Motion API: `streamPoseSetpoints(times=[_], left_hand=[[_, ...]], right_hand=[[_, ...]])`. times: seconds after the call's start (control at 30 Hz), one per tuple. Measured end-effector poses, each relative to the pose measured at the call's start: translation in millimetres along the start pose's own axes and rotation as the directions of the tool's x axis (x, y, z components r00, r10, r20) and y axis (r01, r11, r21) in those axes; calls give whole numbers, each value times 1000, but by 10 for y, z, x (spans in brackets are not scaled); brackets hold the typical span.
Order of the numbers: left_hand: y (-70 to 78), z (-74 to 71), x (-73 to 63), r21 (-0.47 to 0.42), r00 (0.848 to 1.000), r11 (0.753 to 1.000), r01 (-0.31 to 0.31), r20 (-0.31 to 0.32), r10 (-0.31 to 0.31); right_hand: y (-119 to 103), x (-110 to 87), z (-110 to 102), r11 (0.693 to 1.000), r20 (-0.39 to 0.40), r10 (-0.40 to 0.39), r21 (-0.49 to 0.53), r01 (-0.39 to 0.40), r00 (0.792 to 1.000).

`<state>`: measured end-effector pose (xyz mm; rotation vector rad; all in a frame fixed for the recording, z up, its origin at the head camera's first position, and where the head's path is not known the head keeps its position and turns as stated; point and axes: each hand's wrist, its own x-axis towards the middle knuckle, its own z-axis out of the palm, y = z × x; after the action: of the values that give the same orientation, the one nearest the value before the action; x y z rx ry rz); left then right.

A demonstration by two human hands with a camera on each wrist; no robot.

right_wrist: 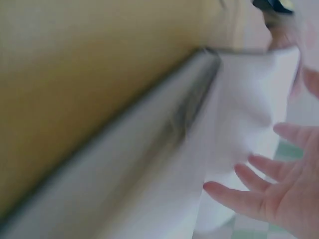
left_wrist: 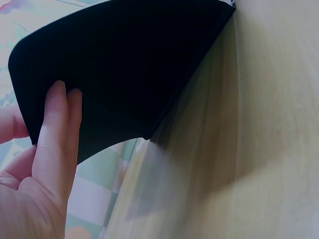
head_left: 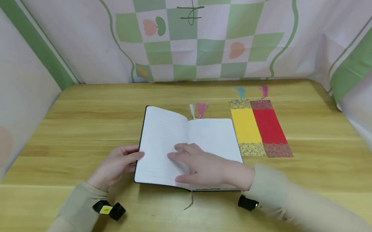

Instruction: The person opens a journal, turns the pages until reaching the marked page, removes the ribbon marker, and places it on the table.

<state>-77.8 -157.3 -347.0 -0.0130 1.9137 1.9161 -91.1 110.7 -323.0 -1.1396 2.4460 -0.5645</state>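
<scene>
A notebook [head_left: 161, 136] with a black cover [left_wrist: 129, 59] lies open on the wooden table, its left half lifted. My left hand [head_left: 115, 166] grips the left edge, thumb on the page and fingers behind the cover. Over the pages near the fold, my right hand [head_left: 205, 167] is spread, fingers pointing left; in the right wrist view its fingertips [right_wrist: 214, 188] are at the white page, though contact is hard to tell. A white tassel [head_left: 192, 111] and a pink tassel [head_left: 202, 109] stick out past the notebook's top edge; whatever they hang from is hidden.
Right of the notebook lie a yellow bookmark [head_left: 247, 127] with a blue tassel and a red bookmark [head_left: 270, 127] with a pink tassel, side by side. A thin ribbon [head_left: 191, 201] hangs from the notebook's lower edge. Behind the table [head_left: 97, 109] hangs a green-and-white checked cloth [head_left: 210, 53].
</scene>
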Motion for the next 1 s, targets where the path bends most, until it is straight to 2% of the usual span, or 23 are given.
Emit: streamPoseSetpoints(times=[0.07,0.17,0.3,0.47,0.6,0.77,1.0], left_hand=[[2,10,6,0,1000,1000,3,-9,-3],[10,11,7,2,1000,1000,4,-15,-4],[18,7,6,0,1000,1000,11,-21,-11],[23,6,-1,3,1000,1000,6,-5,-6],[32,8,1,9,1000,1000,9,-9,-9],[38,1,2,11,1000,1000,15,-14,-14],[42,-10,8,13,1000,1000,17,-10,-17]], right_hand=[[76,-6,-93,1000,-38,19,16,-18,999],[264,0,-230,997,-103,63,-41,-68,993],[590,16,-383,981,-154,165,-79,-179,974],[922,27,-477,961,-140,247,-89,-260,959],[1086,41,-493,948,-97,285,-116,-295,954],[1201,68,-512,927,-45,327,-177,-329,944],[1258,95,-568,918,-50,364,-153,-367,930]])
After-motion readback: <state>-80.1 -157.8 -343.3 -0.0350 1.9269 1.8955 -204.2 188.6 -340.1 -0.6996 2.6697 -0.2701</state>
